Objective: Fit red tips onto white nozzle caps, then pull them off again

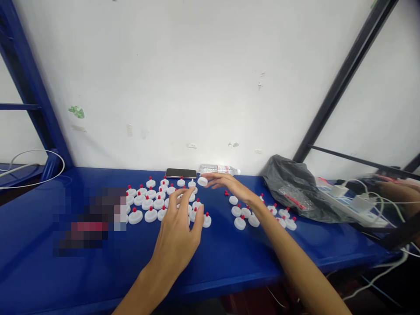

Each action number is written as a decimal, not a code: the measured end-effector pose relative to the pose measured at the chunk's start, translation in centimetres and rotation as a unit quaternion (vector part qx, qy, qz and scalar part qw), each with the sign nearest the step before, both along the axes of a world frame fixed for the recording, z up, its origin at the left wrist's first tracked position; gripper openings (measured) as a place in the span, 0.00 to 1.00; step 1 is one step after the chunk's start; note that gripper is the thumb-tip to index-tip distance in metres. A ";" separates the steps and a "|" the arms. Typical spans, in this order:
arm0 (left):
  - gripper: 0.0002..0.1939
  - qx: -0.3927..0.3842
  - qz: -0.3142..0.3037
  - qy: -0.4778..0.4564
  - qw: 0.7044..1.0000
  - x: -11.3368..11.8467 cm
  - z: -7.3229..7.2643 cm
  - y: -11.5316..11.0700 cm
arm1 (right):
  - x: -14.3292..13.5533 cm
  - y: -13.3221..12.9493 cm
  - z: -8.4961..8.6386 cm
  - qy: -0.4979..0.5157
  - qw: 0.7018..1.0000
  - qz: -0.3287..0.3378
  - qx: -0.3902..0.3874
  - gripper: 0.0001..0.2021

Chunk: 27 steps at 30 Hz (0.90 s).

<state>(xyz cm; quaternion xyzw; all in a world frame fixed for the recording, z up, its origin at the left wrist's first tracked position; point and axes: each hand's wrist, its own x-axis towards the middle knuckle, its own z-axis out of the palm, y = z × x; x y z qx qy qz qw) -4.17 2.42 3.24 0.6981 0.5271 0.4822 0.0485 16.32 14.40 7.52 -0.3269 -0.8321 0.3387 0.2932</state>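
White round caps with red nozzle tips (151,214) stand in a cluster of several rows on the blue table. My left hand (180,223) hovers over the right side of this cluster, thumb apart from the curved fingers; caps beneath it are partly hidden. Just beyond its fingertips is a cap with a bare white nozzle (192,183). At the fingertips of my right hand (228,183) is a tilted white cap (202,181); the thumb is hidden. A smaller group of caps (240,223) stands by my right forearm, most with red tips. Small red tips (226,193) lie beside them.
A phone (181,173) and a clear plastic bottle (219,169) lie along the wall. To the right are a black plastic bag (288,188), a clear bag of red pieces (295,199) and a power strip (357,208) with chargers and cables. Metal posts (344,83) frame the table.
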 end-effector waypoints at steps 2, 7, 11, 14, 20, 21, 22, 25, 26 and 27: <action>0.24 0.001 0.009 0.004 1.000 -0.1 0.0 0.1 | -0.6 -1.1 0.4 0.063 0.990 0.095 -0.084 0.25; 0.17 0.027 -0.004 -0.034 0.999 -0.2 -0.2 0.5 | -1.5 -2.5 0.4 0.065 0.966 0.186 -0.166 0.24; 0.13 0.054 -0.017 -0.047 0.997 -0.2 -0.3 0.6 | -1.0 -2.4 1.0 0.023 0.974 0.173 -0.144 0.23; 0.15 0.045 -0.005 -0.026 0.999 -0.2 -0.2 0.5 | 0.1 -1.8 1.4 -0.131 0.991 -0.009 0.011 0.24; 0.16 0.014 0.013 0.018 1.000 -0.1 0.1 0.1 | 2.6 -0.1 0.3 -0.319 0.893 -0.283 0.143 0.15; 0.16 0.012 0.012 0.019 1.000 -0.1 0.1 0.1 | 2.8 0.1 0.0 -0.338 0.883 -0.294 0.141 0.14; 0.16 0.009 0.012 0.020 1.000 -0.1 0.2 0.0 | 3.0 0.3 -0.3 -0.355 0.874 -0.302 0.138 0.12; 0.16 0.002 0.013 0.020 1.000 0.0 0.2 0.0 | 3.1 0.7 -0.7 -0.395 0.852 -0.319 0.129 0.10; 0.16 0.001 0.014 0.021 1.000 0.0 0.2 0.0 | 3.1 0.8 -0.8 -0.405 0.846 -0.323 0.126 0.10; 0.16 0.000 0.014 0.022 1.000 0.0 0.2 0.0 | 3.0 0.9 -0.9 -0.415 0.841 -0.325 0.123 0.10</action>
